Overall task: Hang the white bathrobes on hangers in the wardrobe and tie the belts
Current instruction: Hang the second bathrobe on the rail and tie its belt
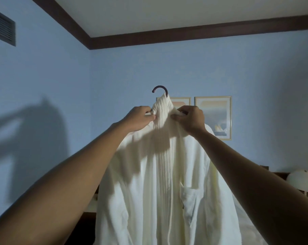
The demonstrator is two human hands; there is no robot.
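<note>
Fingers [152, 116] of the left hand [140, 118] and right hand [191, 119] pinch the ribbed collar [163, 110] of the white bathrobe [160, 183], held aloft with the hanger hook [160, 89] above it, probably to seat the collar squarely on the hanger.

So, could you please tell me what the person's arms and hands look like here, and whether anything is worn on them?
Both arms are bare for as much of them as the view shows: no sleeves or cuffs appear. The left hand and right hand wear no gloves, and no rings, watch or bracelets can be seen at the wrists. The nails look short and unpainted, though the dim light makes fine detail hard to judge.
</note>
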